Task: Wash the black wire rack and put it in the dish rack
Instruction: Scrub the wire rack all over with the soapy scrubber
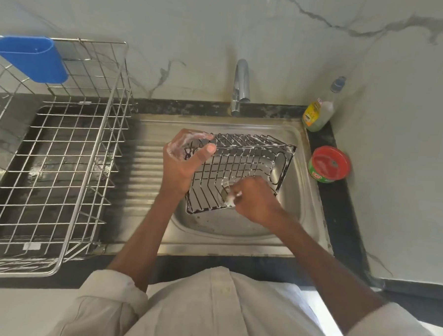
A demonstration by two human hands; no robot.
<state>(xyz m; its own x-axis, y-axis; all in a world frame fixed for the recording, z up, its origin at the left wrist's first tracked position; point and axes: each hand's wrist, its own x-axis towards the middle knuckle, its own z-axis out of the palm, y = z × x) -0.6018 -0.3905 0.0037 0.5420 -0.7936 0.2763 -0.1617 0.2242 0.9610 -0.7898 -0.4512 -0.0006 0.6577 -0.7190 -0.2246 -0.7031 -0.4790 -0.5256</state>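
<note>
At frame centre we held the wire rack [238,168] tilted over the sink [240,228]: left hand [182,160] gripping its upper-left corner, right hand [254,200] clenching a soapy scrubber [231,198] against its lower wires.

White marble-look wall [248,22] with grey veins filled upper frame. Black counter [341,220] ran along right and lower edge — steel sink [148,169] set in centre, chrome tap [241,86] above. Light even, soft.

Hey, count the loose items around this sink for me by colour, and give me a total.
Black: 1, the wire rack
Silver: 1, the dish rack
Blue: 1, the cutlery holder
Red and green: 1, the soap tub
Clear with yellow label: 1, the bottle
Total: 5
</note>
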